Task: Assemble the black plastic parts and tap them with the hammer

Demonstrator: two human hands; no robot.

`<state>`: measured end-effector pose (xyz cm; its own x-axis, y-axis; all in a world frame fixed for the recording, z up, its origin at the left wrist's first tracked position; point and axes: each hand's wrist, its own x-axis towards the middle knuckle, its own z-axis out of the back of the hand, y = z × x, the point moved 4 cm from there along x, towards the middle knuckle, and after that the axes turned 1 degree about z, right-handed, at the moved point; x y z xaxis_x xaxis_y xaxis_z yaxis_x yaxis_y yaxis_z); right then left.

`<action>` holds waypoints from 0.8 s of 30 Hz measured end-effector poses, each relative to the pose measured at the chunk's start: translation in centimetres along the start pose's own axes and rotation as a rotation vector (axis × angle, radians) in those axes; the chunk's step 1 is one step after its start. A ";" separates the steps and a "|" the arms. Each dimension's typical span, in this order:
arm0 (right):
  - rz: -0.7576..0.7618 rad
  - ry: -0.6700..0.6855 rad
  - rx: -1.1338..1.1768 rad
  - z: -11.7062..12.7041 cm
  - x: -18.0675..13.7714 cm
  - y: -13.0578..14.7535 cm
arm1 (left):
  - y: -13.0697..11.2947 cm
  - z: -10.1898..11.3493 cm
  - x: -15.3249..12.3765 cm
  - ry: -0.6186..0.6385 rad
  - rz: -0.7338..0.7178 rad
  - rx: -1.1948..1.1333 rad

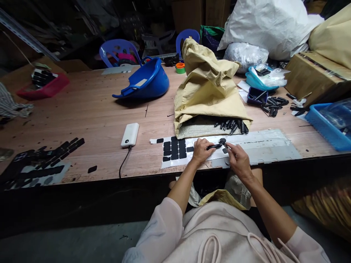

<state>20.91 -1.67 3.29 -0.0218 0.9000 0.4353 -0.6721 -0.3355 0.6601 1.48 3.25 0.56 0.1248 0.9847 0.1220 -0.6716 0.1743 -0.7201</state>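
My left hand (202, 150) rests on the white sheet (197, 160), its fingers closed on a slim black part (214, 147) that points right. My right hand (239, 160) pinches a small object with a round black head (222, 141); its exact kind is too small to make out. The round head is close to the tip of the black part. Rounded black pads (174, 148) lie in rows on the sheet, left of my left hand. Just beyond my hands, several small black parts (233, 125) spill from the mouth of a tan sack (208, 95).
A white power bank (130, 134) with a cable lies left. Farther back stand a tilted blue basin (150, 80) and a pink tray (44, 87). A blue basket (329, 126), a cardboard box (315, 78) and loose black parts (274, 104) are on the right. The table's front edge runs below my hands.
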 end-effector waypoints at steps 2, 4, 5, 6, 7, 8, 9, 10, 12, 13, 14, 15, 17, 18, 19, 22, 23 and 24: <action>0.031 0.004 0.005 -0.3 -0.1 0.7 | 0.0 0.0 0.0 -0.004 -0.007 0.004; 0.058 0.010 -0.012 -0.6 -0.2 1.1 | 0.1 0.0 -0.1 0.002 -0.016 0.011; 0.065 0.017 -0.031 -0.8 -0.3 1.1 | 0.1 0.0 -0.1 0.006 -0.020 0.015; 0.068 0.029 -0.056 -1.1 -0.4 1.1 | 0.1 0.0 -0.1 0.008 -0.022 0.019; 0.066 0.045 -0.082 -1.3 -0.5 1.0 | 0.1 0.0 -0.1 0.010 -0.023 0.022; 0.059 0.061 -0.108 -1.5 -0.5 0.8 | 0.1 -0.1 -0.1 0.011 -0.022 0.024; 0.049 0.072 -0.129 -1.7 -0.5 0.7 | 0.1 -0.1 -0.1 0.010 -0.020 0.026; 0.040 0.073 -0.141 -1.7 -0.5 0.5 | 0.2 -0.1 0.0 0.008 -0.018 0.027; 0.032 0.044 -0.140 -1.4 -0.4 0.4 | 0.2 -0.2 0.0 0.000 -0.019 0.024; 0.032 0.023 -0.136 -1.1 -0.4 0.5 | 0.2 -0.3 0.0 -0.005 -0.021 0.022; 0.034 0.008 -0.132 -0.9 -0.4 0.5 | 0.2 -0.3 0.0 -0.009 -0.023 0.020; 0.034 0.001 -0.132 -0.8 -0.3 0.6 | 0.2 -0.3 0.0 -0.011 -0.024 0.019; 0.027 0.018 -0.145 -0.8 -0.4 0.6 | 0.2 -0.3 0.0 -0.014 -0.019 0.020; 0.022 0.031 -0.150 -0.9 -0.4 0.5 | 0.2 -0.3 0.0 -0.014 -0.016 0.021; 0.017 0.039 -0.152 -0.9 -0.3 0.4 | 0.2 -0.3 0.0 -0.016 -0.013 0.020; 0.008 0.007 -0.162 -0.1 0.0 -0.6 | 0.2 -0.2 -0.1 -0.018 -0.015 0.009; 0.002 -0.014 -0.180 0.6 0.1 -1.1 | 0.3 -0.2 -0.1 -0.017 -0.017 0.004; -0.007 -0.034 -0.210 1.3 0.3 -1.8 | 0.3 -0.3 -0.1 -0.018 -0.018 0.001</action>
<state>23.08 -1.16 3.01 0.0059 0.8912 0.4535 -0.8118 -0.2605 0.5226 1.48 3.18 0.16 0.1233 0.9814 0.1469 -0.6701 0.1916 -0.7171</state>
